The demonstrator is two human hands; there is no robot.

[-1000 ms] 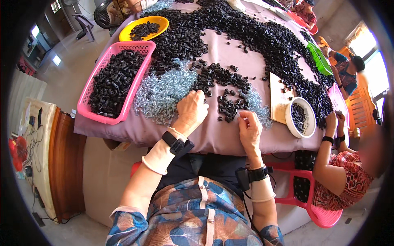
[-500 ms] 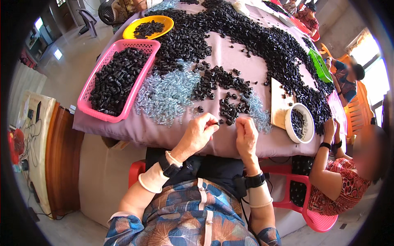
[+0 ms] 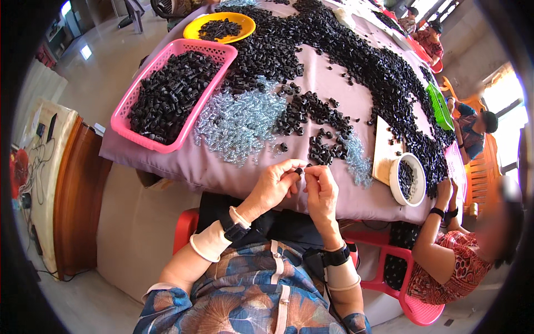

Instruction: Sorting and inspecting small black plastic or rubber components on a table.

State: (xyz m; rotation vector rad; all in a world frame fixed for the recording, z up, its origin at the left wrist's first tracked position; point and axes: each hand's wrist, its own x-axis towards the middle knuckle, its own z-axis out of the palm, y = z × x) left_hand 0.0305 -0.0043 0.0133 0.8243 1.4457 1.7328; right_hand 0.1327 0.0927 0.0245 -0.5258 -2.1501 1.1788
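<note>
Over the near edge of the table, my left hand [image 3: 272, 186] pinches a small black plastic part [image 3: 299, 171] between thumb and fingertips. My right hand [image 3: 322, 192] is close beside it, fingers pinched together; whatever they grip is too small to make out. The fingertips of both hands almost meet. Just beyond them lies a loose cluster of black plastic parts [image 3: 322, 151]. A heap of small silvery-blue springs [image 3: 236, 125] spreads to the left of it, and a smaller spring pile [image 3: 357, 161] lies to its right.
A pink basket [image 3: 119, 125] full of black parts stands at left, with a yellow plate [image 3: 192, 30] behind. At right are a white bowl [image 3: 396, 192], a pale board [image 3: 381, 147] and a green tray [image 3: 439, 108]. A co-worker [image 3: 445, 256] sits at right.
My right hand has moved left to meet my left hand, which has come slightly right. The view has shifted a little, so the table's things sit differently in the picture.
</note>
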